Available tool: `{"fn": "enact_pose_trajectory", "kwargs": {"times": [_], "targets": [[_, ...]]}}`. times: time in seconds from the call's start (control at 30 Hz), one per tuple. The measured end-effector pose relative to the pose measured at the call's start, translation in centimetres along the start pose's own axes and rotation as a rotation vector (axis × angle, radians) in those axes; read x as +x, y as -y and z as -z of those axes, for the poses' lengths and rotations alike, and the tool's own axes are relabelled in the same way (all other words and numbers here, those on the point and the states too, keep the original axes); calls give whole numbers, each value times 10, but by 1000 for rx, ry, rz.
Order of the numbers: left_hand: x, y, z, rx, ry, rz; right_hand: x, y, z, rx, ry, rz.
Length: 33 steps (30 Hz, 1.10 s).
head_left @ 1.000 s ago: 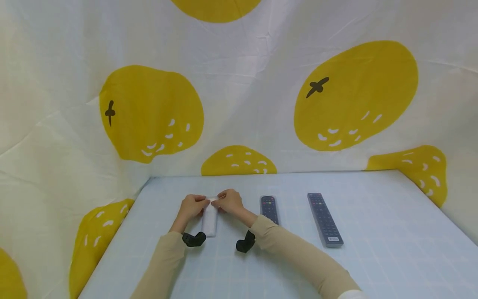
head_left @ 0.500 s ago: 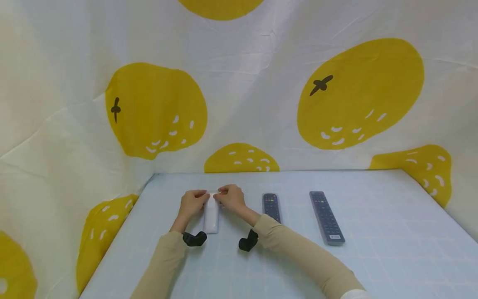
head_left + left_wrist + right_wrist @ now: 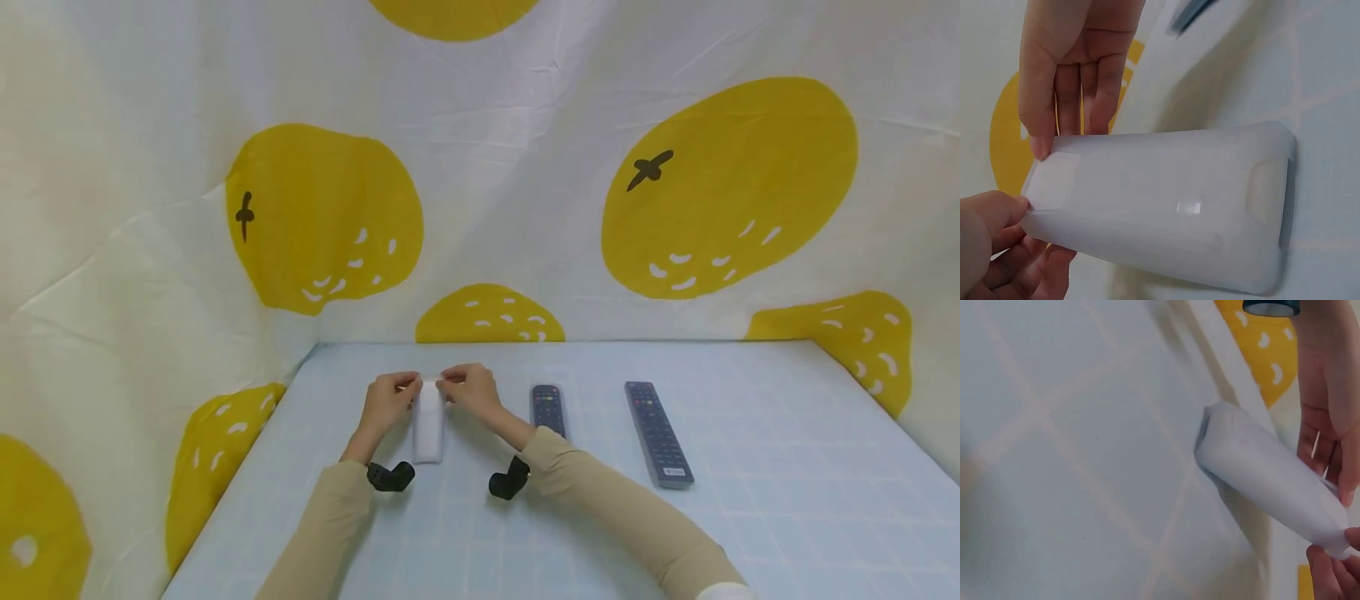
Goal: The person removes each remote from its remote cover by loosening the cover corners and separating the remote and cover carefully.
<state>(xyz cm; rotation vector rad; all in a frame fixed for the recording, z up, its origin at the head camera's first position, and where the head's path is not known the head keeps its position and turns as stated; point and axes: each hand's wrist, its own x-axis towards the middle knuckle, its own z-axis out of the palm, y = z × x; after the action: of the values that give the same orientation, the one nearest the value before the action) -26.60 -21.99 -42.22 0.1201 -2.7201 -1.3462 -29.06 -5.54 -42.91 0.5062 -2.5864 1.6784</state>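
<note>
We pinch the far end of a white silicone remote cover (image 3: 428, 423) between both hands: our left hand (image 3: 387, 405) grips its left corner with thumb and fingertips, and our right hand (image 3: 472, 392) grips the right corner the same way. The far end is lifted slightly while the near end rests on the pale blue checked table (image 3: 750, 500), so the cover tilts up away from us. In the left wrist view the cover (image 3: 1166, 209) shows translucent and soft, with a small raised square at its middle, and the fingers of the other hand (image 3: 1069, 81) hang over its edge. Just right of our right forearm lies a short black remote (image 3: 547, 408), and farther right, apart from it, a longer black remote (image 3: 658, 433). A white cloth printed with yellow fruit (image 3: 720, 183) walls in the table.
</note>
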Motion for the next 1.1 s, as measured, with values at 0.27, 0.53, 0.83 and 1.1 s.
{"fn": "enact_pose_trajectory", "kwargs": {"times": [0.27,0.53,0.83,1.1], "targets": [[0,-6,4,-10,5,-90,3,-2,8,-4,15,77],[1,-6,4,-6,45,-72,3,-2,12,22,40,85],[-1,-8,6,30,62,-81,2,0,13,7,41,107],[-3,-10,8,66,7,-148,0,5,15,-72,-15,228]]}}
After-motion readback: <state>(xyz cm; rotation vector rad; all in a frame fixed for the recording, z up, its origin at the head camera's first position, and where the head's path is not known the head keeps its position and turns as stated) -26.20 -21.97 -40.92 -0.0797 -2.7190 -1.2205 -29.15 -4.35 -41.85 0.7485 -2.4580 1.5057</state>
